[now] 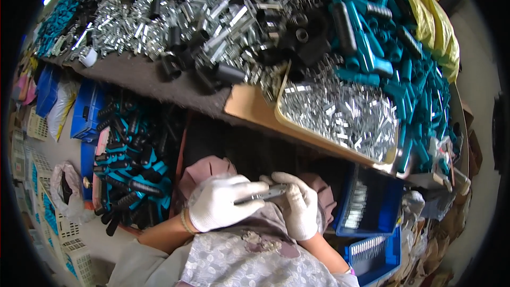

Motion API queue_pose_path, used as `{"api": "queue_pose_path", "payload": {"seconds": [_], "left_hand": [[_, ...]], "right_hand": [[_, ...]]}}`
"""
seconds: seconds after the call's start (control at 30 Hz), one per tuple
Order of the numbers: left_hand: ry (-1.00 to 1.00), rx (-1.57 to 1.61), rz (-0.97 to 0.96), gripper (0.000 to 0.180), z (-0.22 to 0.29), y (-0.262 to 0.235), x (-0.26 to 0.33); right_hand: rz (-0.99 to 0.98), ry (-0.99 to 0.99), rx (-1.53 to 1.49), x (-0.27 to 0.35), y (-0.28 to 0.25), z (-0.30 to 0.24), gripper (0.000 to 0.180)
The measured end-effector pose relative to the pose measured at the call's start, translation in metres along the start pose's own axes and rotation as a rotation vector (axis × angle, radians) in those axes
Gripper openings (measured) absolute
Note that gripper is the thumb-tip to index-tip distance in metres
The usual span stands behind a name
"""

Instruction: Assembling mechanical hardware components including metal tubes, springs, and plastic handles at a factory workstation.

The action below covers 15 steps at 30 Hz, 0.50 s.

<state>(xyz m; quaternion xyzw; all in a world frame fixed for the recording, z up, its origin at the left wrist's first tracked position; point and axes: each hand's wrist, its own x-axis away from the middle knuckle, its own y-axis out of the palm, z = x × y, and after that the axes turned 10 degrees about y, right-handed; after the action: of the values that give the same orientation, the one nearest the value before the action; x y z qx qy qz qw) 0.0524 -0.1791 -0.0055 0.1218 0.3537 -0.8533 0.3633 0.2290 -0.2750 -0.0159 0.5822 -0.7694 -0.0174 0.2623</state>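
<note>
A person's two white-gloved hands meet above their lap, sharing a slim grey metal piece point(263, 195). The left hand point(218, 202) curls its fingers around one end, covering much of it, so only a dark sliver shows between them; the right hand point(300, 207) pinches the other end between thumb and fingers, hiding its tip. The piece's long axis runs crosswise, from the left hand's fingers to the right hand's thumb, tilting slightly so that its right-hand end points a little farther from the body. It is small and partly blurred; it may be a hinged or slotted part, but its exact form and which end is the front cannot be told. Below the hands, a pale leaf-patterned apron point(223, 258) is cut off by the lower edge. Left of the left hand, black-and-teal handles point(133, 175) lie heaped, their farther side lost in shadow. Beyond the left hand, shiny metal parts point(138, 26) overlap too thickly to separate. Ahead of the right hand, a light wooden tray point(247, 103) holds small silver pieces point(340, 117), with teal tubular parts point(414, 95) piled past it. Right of the right hand, a blue bin point(380, 212) holds a row of metal strips point(357, 204); a lower blue bin point(385, 266) sits nearer the body.
</note>
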Motion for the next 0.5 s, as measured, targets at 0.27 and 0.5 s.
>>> {"api": "queue_pose_path", "payload": {"seconds": [0.27,0.5], "left_hand": [[0.039,-0.079,0.063,0.032,-0.021,-0.021,0.012],[0.156,-0.174,0.111,0.025,-0.046,-0.052,0.006]], "right_hand": [[-0.190,0.329,-0.170,-0.030,0.007,-0.011,0.055],[-0.209,0.054,0.832,-0.074,0.036,-0.134,0.039]]}}
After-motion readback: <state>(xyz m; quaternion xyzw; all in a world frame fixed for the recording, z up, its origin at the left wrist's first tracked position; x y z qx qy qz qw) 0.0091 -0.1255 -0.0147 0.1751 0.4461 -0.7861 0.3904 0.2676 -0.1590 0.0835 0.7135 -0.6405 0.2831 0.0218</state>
